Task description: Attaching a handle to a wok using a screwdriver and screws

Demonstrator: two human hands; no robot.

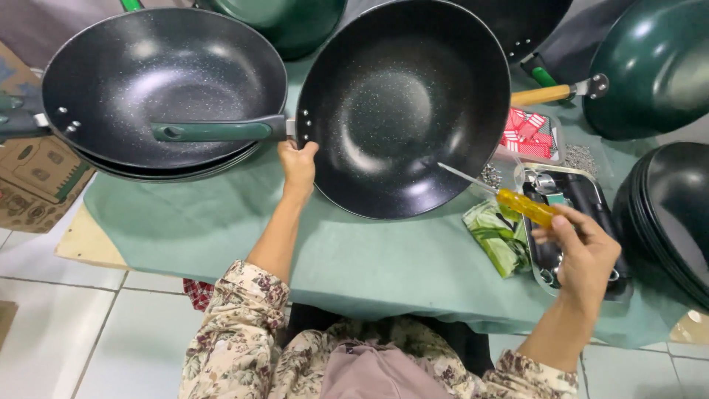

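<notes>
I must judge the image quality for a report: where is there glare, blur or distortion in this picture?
Head view: bright glare sits inside the tilted wok and the stacked wok; the right hand and the yellow-handled screwdriver look slightly motion-blurred; the left hand on the wok's rim is sharper; the wide lens bends the edges, and the green wok at right is cut off.

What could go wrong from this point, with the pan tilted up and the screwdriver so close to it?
1. The left hand props the speckled black wok only by its rim; it might slip and drop onto the table.
2. The yellow-handled screwdriver in the right hand points into the wok, so its tip could scratch the coating.
3. Loose screws near the metal tray could get knocked off.
</notes>
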